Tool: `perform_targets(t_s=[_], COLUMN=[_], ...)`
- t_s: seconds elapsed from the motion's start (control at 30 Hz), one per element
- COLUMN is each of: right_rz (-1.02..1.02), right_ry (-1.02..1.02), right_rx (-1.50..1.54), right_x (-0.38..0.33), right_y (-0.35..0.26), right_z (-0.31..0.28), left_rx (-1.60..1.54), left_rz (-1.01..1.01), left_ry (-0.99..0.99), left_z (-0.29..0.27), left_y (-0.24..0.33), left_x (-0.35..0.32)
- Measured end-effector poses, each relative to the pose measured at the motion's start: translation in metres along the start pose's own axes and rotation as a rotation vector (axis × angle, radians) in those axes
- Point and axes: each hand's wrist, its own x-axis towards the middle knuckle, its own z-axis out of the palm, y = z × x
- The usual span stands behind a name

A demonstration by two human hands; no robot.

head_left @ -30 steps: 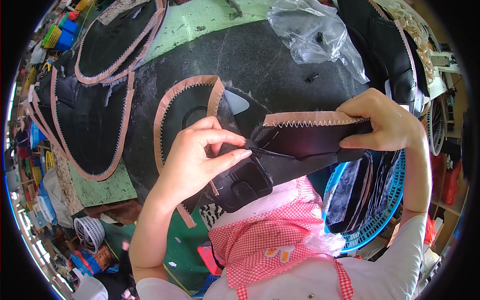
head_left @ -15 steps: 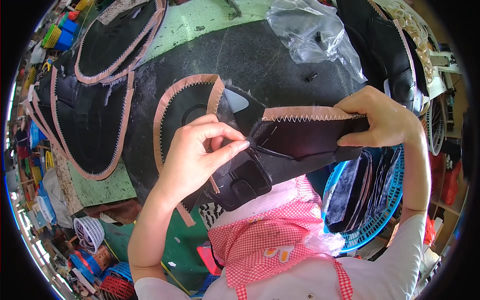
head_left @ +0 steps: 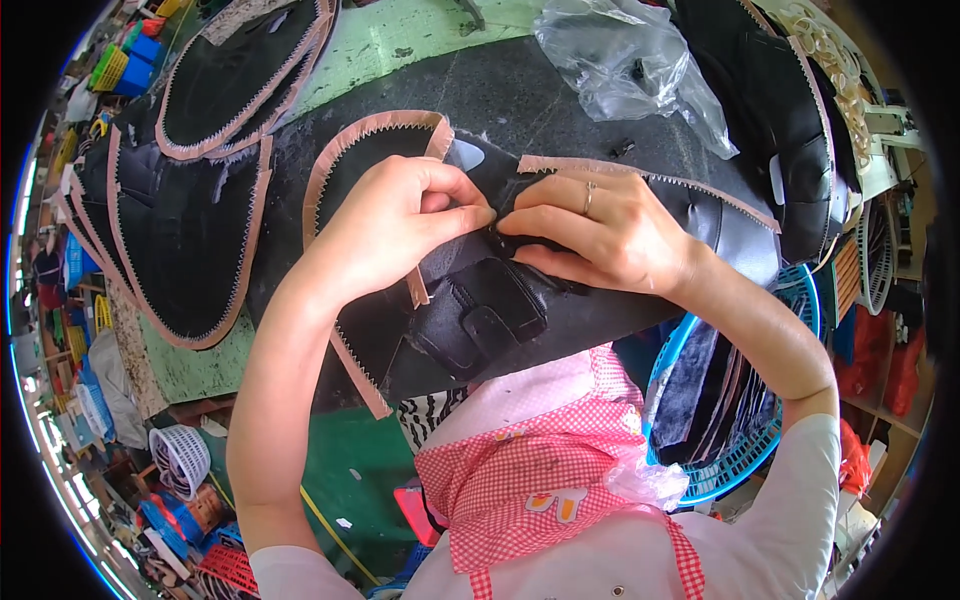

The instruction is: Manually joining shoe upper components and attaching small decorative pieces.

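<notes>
A black shoe upper (head_left: 735, 245) with a tan binding strip (head_left: 705, 192), zigzag-stitched along its edge, lies on the table in front of me. My left hand (head_left: 395, 225) is closed, thumb and forefinger pinching a small dark bit at the middle of the upper. Beside it, my right hand (head_left: 610, 230), a ring on one finger, is closed with its fingertips on the same spot; they nearly touch the left fingertips. What exactly lies between the fingertips is too small to make out. Below them shows a black strap tab (head_left: 488, 330) on the upper.
More black uppers (head_left: 190, 240) with tan edges are stacked at the left, others (head_left: 765, 110) at the far right. A clear plastic bag (head_left: 640, 75) lies at the back of the table. A blue basket (head_left: 725, 485) holding dark pieces stands below the table's right side.
My right hand has let go of the raised right end of the upper and moved left to my left fingertips. That side of the upper now lies lower and flatter.
</notes>
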Motion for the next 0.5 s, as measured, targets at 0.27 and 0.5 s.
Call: perform_targets(t_s=[0.27,0.5], right_rz=[-0.013,0.222], right_ry=[0.018,-0.153], right_rx=[0.016,0.286], right_x=[0.012,-0.024], right_y=[0.001,-0.046], right_z=[0.014,-0.005], left_rx=[0.022,0.163], left_rz=[0.106,0.134], left_ry=[0.079,0.222], left_z=[0.005,0.017], left_y=[-0.008,-0.015], left_x=[0.002,-0.002])
